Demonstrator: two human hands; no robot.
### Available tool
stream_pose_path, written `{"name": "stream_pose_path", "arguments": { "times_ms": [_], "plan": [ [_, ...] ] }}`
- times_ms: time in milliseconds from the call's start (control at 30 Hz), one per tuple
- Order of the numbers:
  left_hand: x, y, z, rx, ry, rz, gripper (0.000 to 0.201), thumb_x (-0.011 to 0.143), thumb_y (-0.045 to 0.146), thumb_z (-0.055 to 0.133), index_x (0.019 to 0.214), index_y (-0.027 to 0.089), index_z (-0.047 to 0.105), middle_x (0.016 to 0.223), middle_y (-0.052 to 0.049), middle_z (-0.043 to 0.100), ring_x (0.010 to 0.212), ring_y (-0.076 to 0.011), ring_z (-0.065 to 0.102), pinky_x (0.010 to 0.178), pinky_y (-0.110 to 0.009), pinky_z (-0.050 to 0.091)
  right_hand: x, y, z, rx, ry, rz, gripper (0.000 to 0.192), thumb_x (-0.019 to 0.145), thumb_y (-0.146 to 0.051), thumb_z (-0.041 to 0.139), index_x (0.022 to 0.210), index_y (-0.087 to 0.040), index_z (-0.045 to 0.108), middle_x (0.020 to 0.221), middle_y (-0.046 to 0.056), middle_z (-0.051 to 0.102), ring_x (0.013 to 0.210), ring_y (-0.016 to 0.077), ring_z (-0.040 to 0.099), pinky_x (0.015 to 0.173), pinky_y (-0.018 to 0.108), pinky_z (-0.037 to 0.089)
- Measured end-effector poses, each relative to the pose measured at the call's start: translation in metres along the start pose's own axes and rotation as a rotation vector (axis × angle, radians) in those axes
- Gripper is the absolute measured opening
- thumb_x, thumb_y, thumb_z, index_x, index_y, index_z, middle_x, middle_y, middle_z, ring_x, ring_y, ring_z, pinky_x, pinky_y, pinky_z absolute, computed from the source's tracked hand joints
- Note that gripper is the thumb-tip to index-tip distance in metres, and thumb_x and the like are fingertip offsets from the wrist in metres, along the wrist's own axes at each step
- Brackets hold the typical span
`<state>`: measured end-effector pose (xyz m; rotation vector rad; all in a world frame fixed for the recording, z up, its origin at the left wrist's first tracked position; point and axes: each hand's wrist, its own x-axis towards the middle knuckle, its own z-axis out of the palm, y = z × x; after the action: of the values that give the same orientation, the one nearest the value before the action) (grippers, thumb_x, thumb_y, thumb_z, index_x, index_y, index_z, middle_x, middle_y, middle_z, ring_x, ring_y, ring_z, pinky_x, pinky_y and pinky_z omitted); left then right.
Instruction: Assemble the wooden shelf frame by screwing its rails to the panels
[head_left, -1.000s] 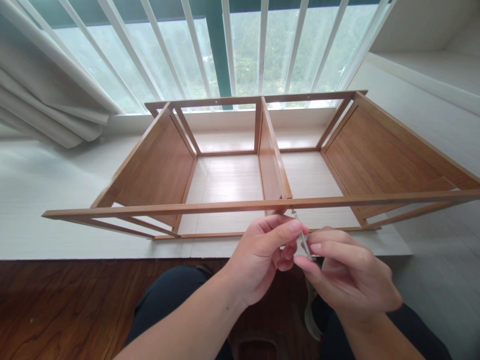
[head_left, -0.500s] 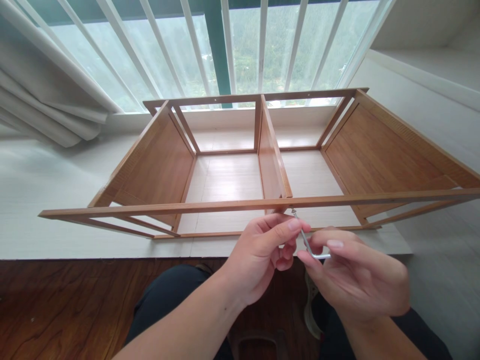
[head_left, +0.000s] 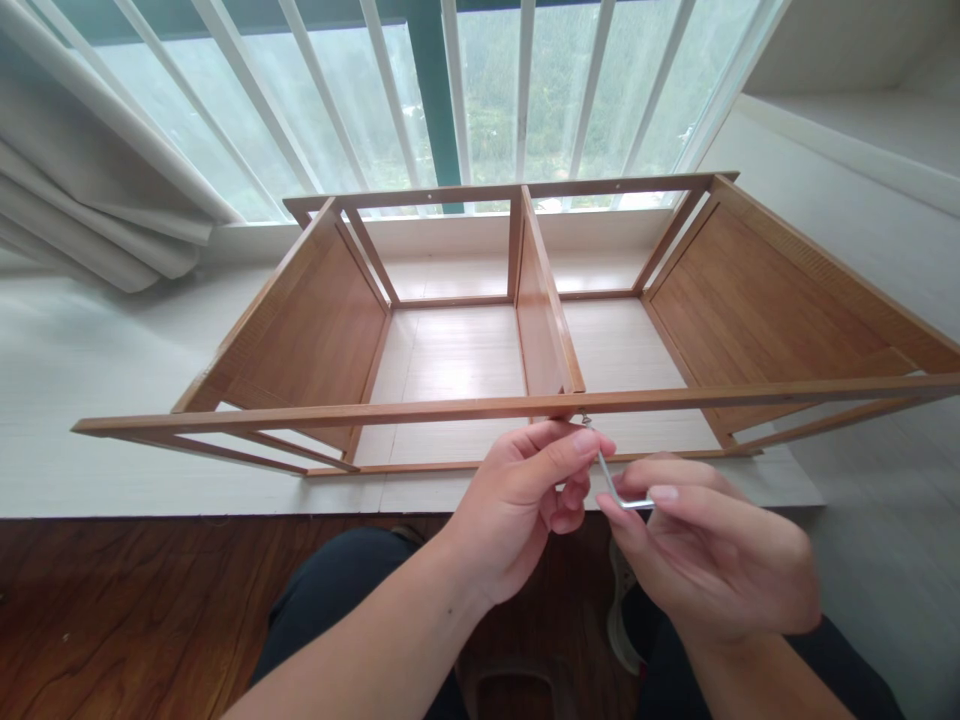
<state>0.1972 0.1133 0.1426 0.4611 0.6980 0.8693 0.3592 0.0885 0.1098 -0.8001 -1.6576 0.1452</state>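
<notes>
Hex key (head_left: 616, 487) — bent steel, L-shaped | hands pinch it | slatted wooden frame (head_left: 480, 407)

Warm brown wood against white
Honey-brown grained shelf frame (head_left: 525, 300); silver hex key (head_left: 619, 488); white platform (head_left: 75, 400); dark brown floor (head_left: 150, 600); white window bars (head_left: 525, 90); off-white curtain (head_left: 90, 200)

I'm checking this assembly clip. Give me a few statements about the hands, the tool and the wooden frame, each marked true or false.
1. The right hand pinches a bent metal hex key. True.
2. The hex key's tip points at a screw under the front rail. True.
3. The left hand lies flat on the floor. False: it is raised at the key's shaft.
4. The wooden frame has no divider. False: a middle panel splits it.
</notes>
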Motion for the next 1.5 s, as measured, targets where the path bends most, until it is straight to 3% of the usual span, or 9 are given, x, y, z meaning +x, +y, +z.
{"name": "stream_pose_path", "arguments": {
  "times_ms": [300, 967, 1333, 1500],
  "plan": [
    [0.0008, -0.0004, 0.0014, -0.003, 0.001, 0.004, 0.031, 0.077, 0.041, 0.088, 0.079, 0.013, 0.074, 0.06, 0.004, 0.045, 0.054, -0.0048, 0.037, 0.047, -0.018, 0.023, -0.0006, 0.0011, 0.008, 0.0, -0.004, 0.009, 0.027, 0.077, -0.004, 0.079, 0.094, -0.021, 0.066, 0.084, 0.003, 0.077, 0.071, 0.0196, 0.075, 0.063, 0.033, 0.065],
    [-0.0003, 0.0001, 0.0012, 0.024, 0.011, 0.006, 0.029, 0.076, 0.041, 0.088, 0.084, 0.014, 0.08, 0.061, 0.003, 0.047, 0.054, -0.0042, 0.038, 0.047, -0.018, 0.022, 0.0001, 0.0005, 0.0035, 0.086, 0.0, 0.076, 0.045, 0.077, 0.0, 0.078, 0.114, -0.021, 0.065, 0.089, 0.004, 0.078, 0.072, 0.0185, 0.074, 0.066, 0.034, 0.066],
    [0.0006, -0.0005, -0.0006, 0.001, -0.044, 0.004, 0.023, 0.083, 0.037, 0.084, 0.086, 0.015, 0.08, 0.061, 0.003, 0.045, 0.054, -0.004, 0.036, 0.047, -0.018, 0.021, -0.0023, 0.0017, 0.0039, 0.072, 0.025, 0.047, 0.052, 0.075, 0.005, 0.077, 0.116, -0.024, 0.064, 0.089, 0.002, 0.078, 0.068, 0.016, 0.073, 0.06, 0.03, 0.065],
    [0.0014, -0.0009, -0.0007, -0.016, -0.047, 0.002, 0.023, 0.083, 0.037, 0.084, 0.086, 0.015, 0.079, 0.061, 0.003, 0.045, 0.054, -0.004, 0.036, 0.047, -0.017, 0.021, -0.0015, -0.0002, 0.0018, 0.041, 0.011, 0.015, 0.043, 0.075, 0.007, 0.077, 0.105, -0.021, 0.066, 0.09, 0.003, 0.077, 0.071, 0.016, 0.073, 0.063, 0.03, 0.064]
  ]
}}
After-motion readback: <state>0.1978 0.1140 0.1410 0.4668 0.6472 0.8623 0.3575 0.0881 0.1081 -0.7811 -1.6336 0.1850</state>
